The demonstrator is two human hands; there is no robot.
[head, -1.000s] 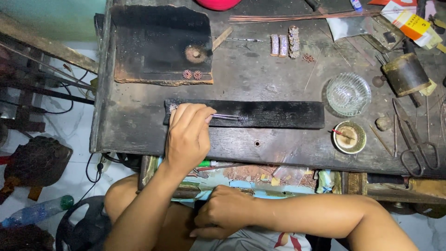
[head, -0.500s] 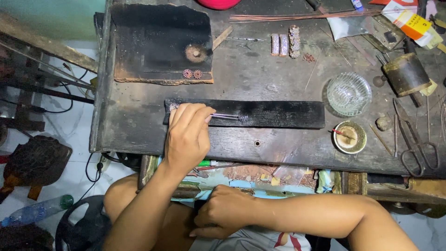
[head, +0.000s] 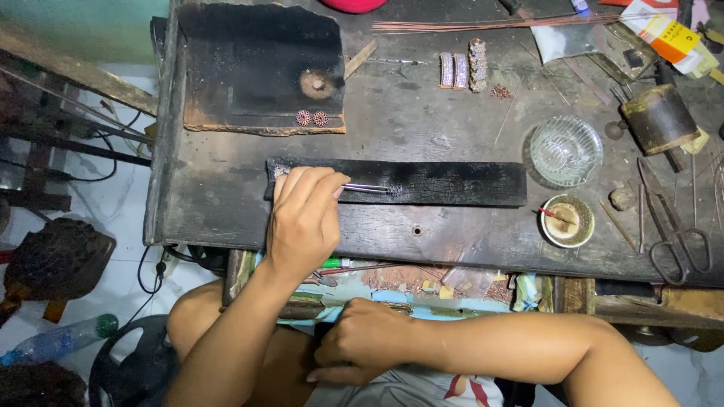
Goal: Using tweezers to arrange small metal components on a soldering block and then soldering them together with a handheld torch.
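My left hand (head: 302,218) rests on a long charred black strip (head: 452,183) on the dark workbench (head: 422,120) and grips thin metal tweezers (head: 366,188). The tweezer tips touch a small sparkly piece (head: 394,191) lying on the strip. My right hand (head: 362,343) is low, below the bench edge, fingers curled against my lap near the open drawer (head: 422,283); whether it holds anything is hidden.
A charred square board (head: 256,68) with two small round pieces (head: 311,117) lies at the back left. Jewelled strips (head: 461,69), copper wires (head: 483,25), a glass dish (head: 566,149), a small paste pot (head: 568,220), a dark cylinder (head: 660,117) and scissors (head: 675,226) crowd the right.
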